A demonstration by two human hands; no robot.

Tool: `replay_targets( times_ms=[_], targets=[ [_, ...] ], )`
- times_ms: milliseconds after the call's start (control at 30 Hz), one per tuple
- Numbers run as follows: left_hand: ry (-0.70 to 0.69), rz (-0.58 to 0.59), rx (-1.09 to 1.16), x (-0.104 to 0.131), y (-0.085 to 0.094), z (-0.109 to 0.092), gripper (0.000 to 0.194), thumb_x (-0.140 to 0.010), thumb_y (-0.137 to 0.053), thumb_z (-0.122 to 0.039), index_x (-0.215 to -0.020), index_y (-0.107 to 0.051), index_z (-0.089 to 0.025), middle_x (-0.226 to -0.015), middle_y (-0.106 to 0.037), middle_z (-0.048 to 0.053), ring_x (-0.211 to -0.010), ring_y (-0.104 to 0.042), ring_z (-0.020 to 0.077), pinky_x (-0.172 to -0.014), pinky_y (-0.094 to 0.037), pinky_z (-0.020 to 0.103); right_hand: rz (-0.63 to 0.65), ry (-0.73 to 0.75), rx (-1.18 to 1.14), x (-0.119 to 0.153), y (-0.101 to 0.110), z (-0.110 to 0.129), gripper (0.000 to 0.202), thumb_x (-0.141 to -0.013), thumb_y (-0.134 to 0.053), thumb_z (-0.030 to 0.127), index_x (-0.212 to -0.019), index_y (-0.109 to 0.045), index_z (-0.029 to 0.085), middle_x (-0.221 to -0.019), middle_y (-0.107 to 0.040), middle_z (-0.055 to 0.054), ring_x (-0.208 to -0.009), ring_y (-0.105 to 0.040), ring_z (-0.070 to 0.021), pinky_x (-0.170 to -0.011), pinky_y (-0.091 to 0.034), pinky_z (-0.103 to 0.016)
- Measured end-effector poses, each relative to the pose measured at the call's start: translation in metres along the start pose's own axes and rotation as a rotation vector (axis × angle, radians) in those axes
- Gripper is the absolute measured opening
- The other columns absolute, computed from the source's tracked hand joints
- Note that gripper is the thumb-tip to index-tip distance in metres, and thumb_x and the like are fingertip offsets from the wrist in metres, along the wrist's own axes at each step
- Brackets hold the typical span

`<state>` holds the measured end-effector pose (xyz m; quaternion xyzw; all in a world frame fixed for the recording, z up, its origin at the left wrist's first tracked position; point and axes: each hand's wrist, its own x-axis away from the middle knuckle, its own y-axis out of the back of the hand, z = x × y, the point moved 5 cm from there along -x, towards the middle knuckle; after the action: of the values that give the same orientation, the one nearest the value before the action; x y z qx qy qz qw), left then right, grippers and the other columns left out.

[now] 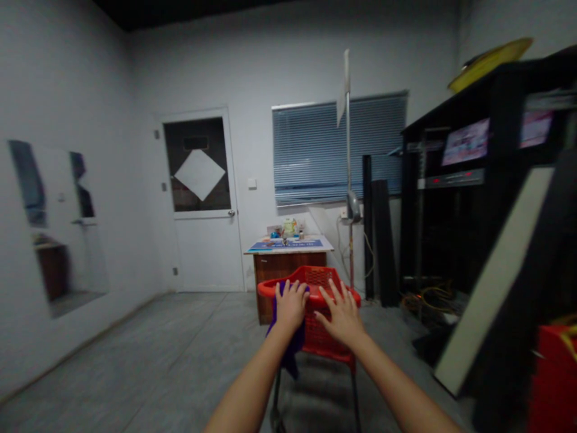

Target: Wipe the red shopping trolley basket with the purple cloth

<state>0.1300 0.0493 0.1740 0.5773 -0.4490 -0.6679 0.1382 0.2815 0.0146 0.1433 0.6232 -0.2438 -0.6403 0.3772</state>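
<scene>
Gray floor (180,349) runs between white walls, with a white door (202,252) at the far left carrying a diamond-shaped white sheet (199,174) in its dark pane, and a blue-gray blind (311,156) over the far window. Near the center stands a red cart (322,337), its perforated basket held up on thin legs, and purple cloth (295,346) hangs over the left part of its near side. The left hand (291,304) lies over the cloth at the rim, fingers bent forward; whether it clenches the fabric I cannot tell. The right hand (340,310) is released, its fingers spread over the right part of the same rim, and firm contact is unclear. Beyond the cart, a tabletop (330,247) on a brown base bears a blue printed sheet (288,244) and several small items toward its far edge. To its right rises 1 upright pole (348,144), with 2 dark panels (383,240) leaning farther right. On the right side, a black rack (500,108) holds 2 lit screens (466,142), blurred, with a yellow object (491,63) on top; a pale board (496,276) leans in front. A mirror (67,240) hangs on the left wall.
</scene>
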Motion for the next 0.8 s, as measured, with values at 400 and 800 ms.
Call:
replay_targets(
  times_ms=[400, 800],
  targets=[
    [-0.107, 0.089, 0.005, -0.003, 0.006, -0.013, 0.034, -0.099, -0.037, -0.042, -0.128, -0.053, -0.034, -0.139, -0.055, 0.001, -0.133, -0.041, 0.0291, -0.112, -0.018, 0.057, 0.045, -0.074, 0.129, 0.005, 0.004, 0.0, 0.076, -0.082, -0.05, 0.067, -0.147, -0.028, 0.034, -0.158, -0.016, -0.004, -0.143, -0.006, -0.0383, -0.111, -0.009, -0.058],
    [-0.175, 0.053, -0.002, 0.01, 0.003, -0.003, 0.038, -0.098, -0.039, -0.04, -0.135, -0.046, -0.036, -0.145, -0.048, 0.001, -0.138, -0.034, 0.0274, -0.113, -0.016, 0.056, 0.034, -0.086, 0.124, 0.006, 0.004, 0.007, 0.074, -0.083, -0.048, 0.068, -0.147, -0.029, 0.036, -0.158, -0.019, -0.002, -0.143, -0.008, -0.0382, -0.11, -0.009, -0.059]
  ],
)
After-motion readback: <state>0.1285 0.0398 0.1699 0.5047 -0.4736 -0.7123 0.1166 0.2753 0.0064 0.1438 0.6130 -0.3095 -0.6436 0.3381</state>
